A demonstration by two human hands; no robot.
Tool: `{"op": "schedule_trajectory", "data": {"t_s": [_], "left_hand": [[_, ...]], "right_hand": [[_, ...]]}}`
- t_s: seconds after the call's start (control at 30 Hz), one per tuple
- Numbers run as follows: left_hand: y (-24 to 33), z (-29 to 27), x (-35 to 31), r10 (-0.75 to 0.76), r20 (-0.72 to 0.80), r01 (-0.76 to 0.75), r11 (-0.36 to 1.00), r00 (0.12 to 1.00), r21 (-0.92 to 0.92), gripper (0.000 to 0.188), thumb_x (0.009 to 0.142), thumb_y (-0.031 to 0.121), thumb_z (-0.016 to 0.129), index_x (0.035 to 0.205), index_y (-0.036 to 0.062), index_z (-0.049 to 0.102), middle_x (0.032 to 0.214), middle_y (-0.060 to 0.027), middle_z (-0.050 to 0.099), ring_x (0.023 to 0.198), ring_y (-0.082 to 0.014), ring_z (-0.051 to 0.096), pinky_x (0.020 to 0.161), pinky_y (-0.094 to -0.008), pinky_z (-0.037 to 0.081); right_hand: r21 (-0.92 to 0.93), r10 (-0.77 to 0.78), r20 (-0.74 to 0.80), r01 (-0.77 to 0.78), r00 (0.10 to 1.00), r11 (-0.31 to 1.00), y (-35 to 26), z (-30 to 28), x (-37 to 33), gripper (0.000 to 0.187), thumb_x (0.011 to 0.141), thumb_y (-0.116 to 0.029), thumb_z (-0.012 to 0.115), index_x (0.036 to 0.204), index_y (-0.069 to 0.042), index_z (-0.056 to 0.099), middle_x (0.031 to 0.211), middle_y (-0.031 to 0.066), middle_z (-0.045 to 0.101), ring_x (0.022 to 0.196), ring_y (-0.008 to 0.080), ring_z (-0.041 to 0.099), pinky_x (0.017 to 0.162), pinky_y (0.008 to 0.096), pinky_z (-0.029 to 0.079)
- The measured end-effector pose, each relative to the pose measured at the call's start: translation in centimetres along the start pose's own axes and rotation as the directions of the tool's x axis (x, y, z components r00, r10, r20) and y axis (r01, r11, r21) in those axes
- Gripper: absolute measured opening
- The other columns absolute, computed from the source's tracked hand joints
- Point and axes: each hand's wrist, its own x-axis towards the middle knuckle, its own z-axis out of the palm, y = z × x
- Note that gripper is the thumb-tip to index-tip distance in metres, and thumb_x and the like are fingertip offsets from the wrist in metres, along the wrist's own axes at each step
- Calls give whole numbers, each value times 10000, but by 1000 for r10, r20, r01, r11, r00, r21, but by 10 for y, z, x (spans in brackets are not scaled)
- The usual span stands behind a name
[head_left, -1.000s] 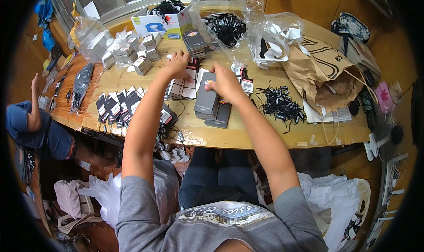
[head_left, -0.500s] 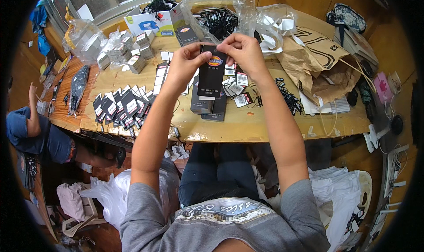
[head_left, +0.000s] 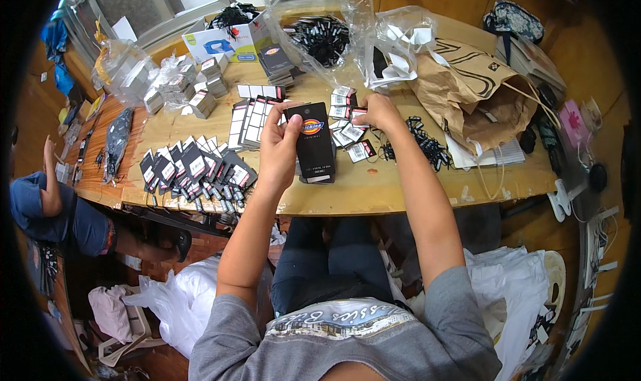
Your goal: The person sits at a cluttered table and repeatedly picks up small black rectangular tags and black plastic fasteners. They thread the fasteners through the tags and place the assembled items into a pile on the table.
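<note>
My left hand [head_left: 277,144] is closed on a black hang tag [head_left: 314,147] with a small coloured logo, gripping its left edge with the thumb in front. Beneath the held tag, the edge of a stack of similar tags [head_left: 319,178] peeks out. To the right, my right hand [head_left: 380,112] pinches a small barcode label [head_left: 358,114] with a red edge, among several loose white-and-red barcode labels [head_left: 349,134]. Left of my left hand lie white label strips [head_left: 252,122] and a fanned pile of finished-looking black tags [head_left: 195,164] with barcode stickers and black strings.
A heap of black strings [head_left: 427,147] lies beside a brown paper bag [head_left: 474,87] on the right. At the back stand a clear plastic bag of black strings [head_left: 320,39], a stack of black tags [head_left: 276,64] and a white box [head_left: 227,42]. Another person [head_left: 60,194] sits at far left.
My right hand has let go of the tag's top and moved down and right to the barcode labels. My left hand has lowered the black tag slightly and keeps hold of it.
</note>
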Motion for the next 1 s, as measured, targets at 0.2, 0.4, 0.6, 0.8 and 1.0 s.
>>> {"op": "schedule_trajectory", "data": {"t_s": [0.2,0.4,0.6,0.8,1.0], "left_hand": [[1,6,-7,-18,-116,21,1000,993,22,130,829,100,467,904,-7,466,736,-87,584,606,-97,551,535,-204,456],[-12,16,-7,70,-127,-47,984,989,174,122,799,105,528,763,-12,528,694,-24,561,573,-37,478,500,-171,390],[-26,54,-17,-58,-20,60,988,998,144,97,761,57,561,830,-7,536,739,-31,575,627,-54,516,563,-178,408],[-19,42,-30,-193,0,193,980,981,-46,142,766,34,544,889,-35,526,778,-62,589,660,-79,551,599,-199,451],[-16,34,-45,-357,142,379,909,923,-175,159,773,47,536,911,-31,522,797,-83,593,674,-108,570,622,-226,471]], "right_hand": [[81,-22,113,13,993,997,6,-13,5,301,527,-149,745,678,8,537,626,109,569,581,178,550,544,278,441],[795,-299,168,50,939,604,-40,-81,-44,122,657,-20,638,713,-11,530,643,7,533,548,55,496,485,172,405],[666,-342,15,246,939,705,-37,-84,-75,119,669,-50,636,706,-11,530,637,-13,508,578,39,468,527,166,385],[271,-202,-28,202,979,941,27,-82,-116,108,637,-44,598,737,-12,571,661,83,550,652,204,530,595,303,411],[-60,-102,-49,99,994,993,38,-61,-133,158,606,-92,633,745,-34,588,753,105,537,775,262,521,683,343,408]]}}
